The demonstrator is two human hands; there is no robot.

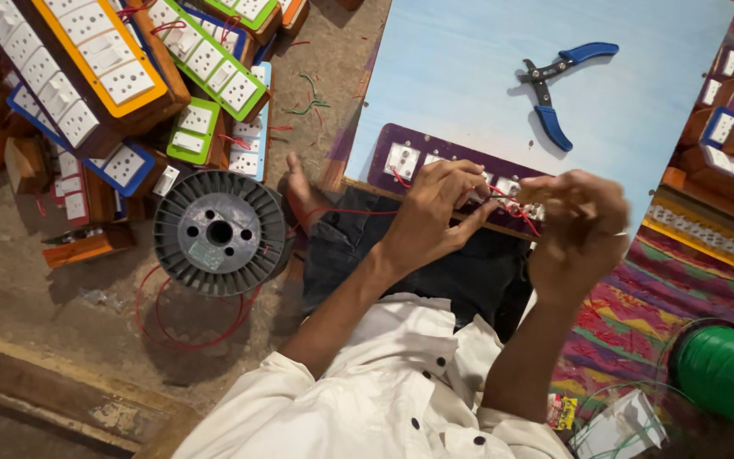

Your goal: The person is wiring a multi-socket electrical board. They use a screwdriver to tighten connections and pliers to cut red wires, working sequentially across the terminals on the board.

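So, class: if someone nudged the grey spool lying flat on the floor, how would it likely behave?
The grey spool lies on its broad round flange, so it would probably slide rather than roll. Tipped onto its rim, it would likely roll. It looks nearly empty, with only loose red wire trailing beneath, so it is probably light.

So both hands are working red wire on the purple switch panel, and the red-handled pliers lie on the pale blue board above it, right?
Not quite: the pliers have blue handles, not red. The head view shows them on the pale blue board, while the left hand and right hand work red wire on the purple switch panel.

Left hand [435, 208] and right hand [578, 223] raised close together, fingers curled.
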